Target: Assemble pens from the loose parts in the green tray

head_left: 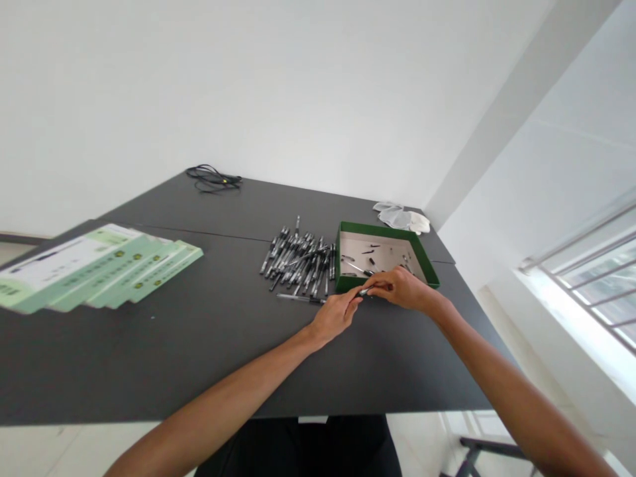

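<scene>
My left hand [336, 314] is closed around a pen [366, 290], most of which the fingers hide. The fingertips of my right hand [401, 289] pinch the pen's other end, just in front of the green box's near edge. Inside this shallow green box [424, 258] lie loose pen parts, small black pieces and thin pens or refills. A heap of black-and-clear pens [301, 258] is spread on the table left of the box. One single pen [298, 297] lies crosswise below the heap, its right end near my left hand.
Several overlapping green-and-white boxes [134, 268] lie at the left of the dark table [223, 358]. A coiled black cable [213, 179] rests at the back left. Crumpled white plastic or cloth [405, 218] sits behind the green box. A wall stands behind the table.
</scene>
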`<state>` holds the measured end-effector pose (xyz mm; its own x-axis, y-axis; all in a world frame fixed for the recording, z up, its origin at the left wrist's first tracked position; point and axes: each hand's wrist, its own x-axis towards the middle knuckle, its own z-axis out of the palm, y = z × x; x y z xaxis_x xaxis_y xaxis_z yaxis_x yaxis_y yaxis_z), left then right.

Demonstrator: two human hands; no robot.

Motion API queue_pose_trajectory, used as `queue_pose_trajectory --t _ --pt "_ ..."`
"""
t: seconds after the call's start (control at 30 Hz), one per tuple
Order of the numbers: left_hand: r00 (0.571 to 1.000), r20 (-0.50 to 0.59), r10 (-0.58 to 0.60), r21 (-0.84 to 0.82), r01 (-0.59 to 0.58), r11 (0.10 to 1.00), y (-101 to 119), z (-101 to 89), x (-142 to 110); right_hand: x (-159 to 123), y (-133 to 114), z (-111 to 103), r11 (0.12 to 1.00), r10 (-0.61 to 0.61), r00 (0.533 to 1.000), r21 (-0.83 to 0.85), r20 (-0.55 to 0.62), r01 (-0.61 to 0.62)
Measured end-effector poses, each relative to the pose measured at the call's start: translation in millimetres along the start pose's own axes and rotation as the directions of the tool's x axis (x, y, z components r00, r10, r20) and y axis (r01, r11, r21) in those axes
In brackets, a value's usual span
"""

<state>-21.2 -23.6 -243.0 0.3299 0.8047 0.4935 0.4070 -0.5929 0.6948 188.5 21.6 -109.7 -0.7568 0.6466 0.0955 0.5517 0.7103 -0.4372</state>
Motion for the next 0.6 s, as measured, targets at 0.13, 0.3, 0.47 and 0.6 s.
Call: queue_pose_trajectory --t 0.13,0.3,0.47,0.6 --pt "0.999 -0.016 0.030 0.047 -0.030 0.998 4.5 -7.4 3.1 1.6 -7.9 -0.1 0.998 0.007 1.000 -0.060 -0.022 -0.008" --pt "0.970 -0.227 0.084 0.172 -0.045 0.984 0.7 -34.4 20.5 -0.8 -1.9 7.5 0.998 0.045 0.985 0.049 -0.169 -0.037" --pt "0.909 -0.407 0.094 0.414 0.091 0.906 -34.4 -65.7 29.0 -1.4 44.5 17.9 0.983 0.183 0.894 0.056 -0.409 -0.176" --pt "0.908 -0.419 0.029 0.508 0.207 0.836 -60.9 -75.8 28.9 -3.0 84.4 14.8 0.934 0.312 0.869 -0.045 -0.383 -0.355"
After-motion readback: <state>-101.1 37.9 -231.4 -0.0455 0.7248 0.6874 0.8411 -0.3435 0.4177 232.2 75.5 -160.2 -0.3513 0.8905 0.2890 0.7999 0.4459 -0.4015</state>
